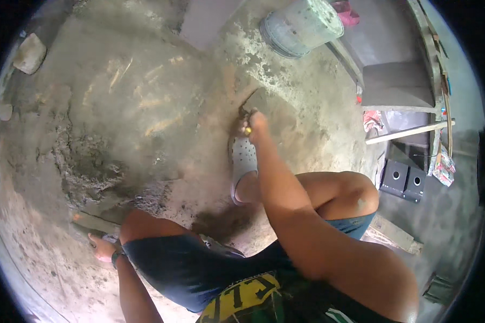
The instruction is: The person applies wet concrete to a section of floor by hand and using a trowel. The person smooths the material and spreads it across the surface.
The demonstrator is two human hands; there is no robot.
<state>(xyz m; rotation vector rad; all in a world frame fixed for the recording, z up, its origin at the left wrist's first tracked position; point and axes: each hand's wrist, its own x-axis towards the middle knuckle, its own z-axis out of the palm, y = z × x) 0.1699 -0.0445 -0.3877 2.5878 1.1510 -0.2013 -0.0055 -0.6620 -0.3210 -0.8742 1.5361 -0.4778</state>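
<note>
My right hand [257,124] is closed round the handle of a trowel, whose yellow end shows at the fingers. The trowel's grey blade [255,100] lies against wet cement [279,114], just beyond my light clog [244,156]. Down at the left, my left hand [103,250], with a dark watch at the wrist, grips the near edge of a flat, cement-smeared board [96,223]. My knee partly covers the board's right end, and some of the fingers are hidden. Smoothed grey cement [145,102] with pale streaks spreads between and beyond my hands.
A cement-stained bucket [302,28] stands at the far right, beside a pink container [346,13]. Rough, broken mortar [91,172] runs along the left. A stone block [30,54] sits far left. A black two-burner stove [403,180] and wooden strip [409,131] are right.
</note>
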